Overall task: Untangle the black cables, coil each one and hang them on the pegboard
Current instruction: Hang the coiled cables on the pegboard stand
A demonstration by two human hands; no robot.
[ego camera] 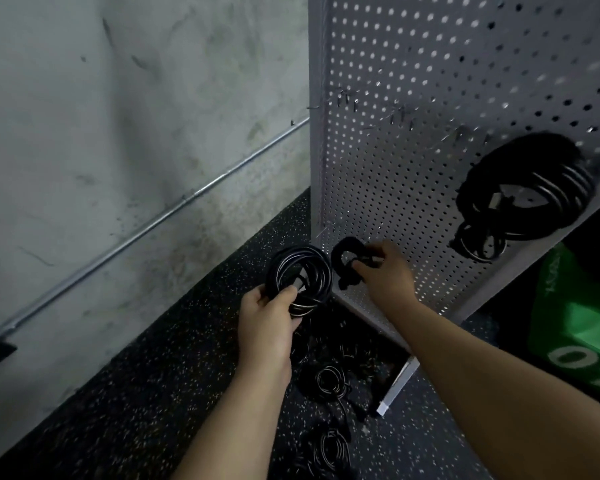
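Grips a coiled black cable (pixel 298 275) in the left hand (pixel 264 320), fingers curled round it, at centre frame. Pinches a smaller cable loop (pixel 347 254) in the right hand (pixel 385 271), just right, before the lower pegboard (pixel 413 168). Shows a hung coil (pixel 523 188) at right, loose coils (pixel 329 379) on the floor, bottom centre.

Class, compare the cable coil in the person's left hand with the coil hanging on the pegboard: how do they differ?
The held coil is gripped by the left hand off the board; the hanging coil hangs on the pegboard. The held coil looks smaller and rounder; the hanging coil is bulkier, with a loop drooping below. Both are black and coiled.
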